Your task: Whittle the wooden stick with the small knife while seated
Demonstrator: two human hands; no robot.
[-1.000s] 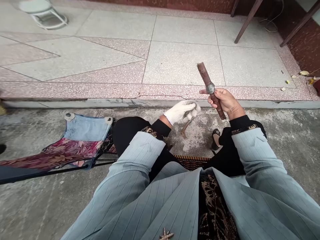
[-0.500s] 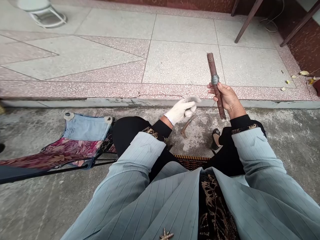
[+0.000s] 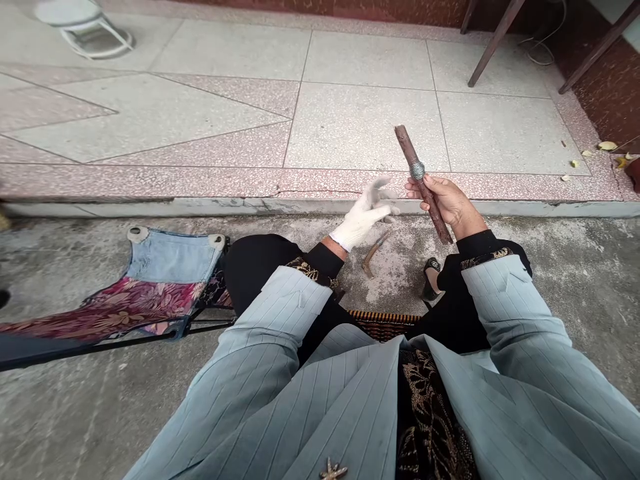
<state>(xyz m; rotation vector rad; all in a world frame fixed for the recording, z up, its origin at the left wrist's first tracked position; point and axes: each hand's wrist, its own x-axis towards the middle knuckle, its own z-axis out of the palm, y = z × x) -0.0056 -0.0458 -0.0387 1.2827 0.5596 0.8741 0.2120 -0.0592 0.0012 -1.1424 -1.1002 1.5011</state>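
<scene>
"What's in the right hand [image 3: 450,202]?"

"A brown stick [image 3: 427,195]. The fingers and thumb are wrapped round its lower half, just below a band of grey wire [image 3: 417,171]. Its top end tilts away from the hand, forward and to the left."

"And the left hand [image 3: 370,210]?"

"That one wears a white glove [image 3: 353,227]. Its fingers are loosely spread and a little bent, near the stick but apart from it."

"Anything under them?"

"A curved brown piece [image 3: 370,259] lies on the ground, just below the gloved fingers on the wearer's side. A black shoe [image 3: 429,288] shows below the right hand."

"Farther out?"

"A folding chair [image 3: 175,257] stands left of the gloved hand, and a tiled step [image 3: 370,127] stretches beyond both hands."
</scene>
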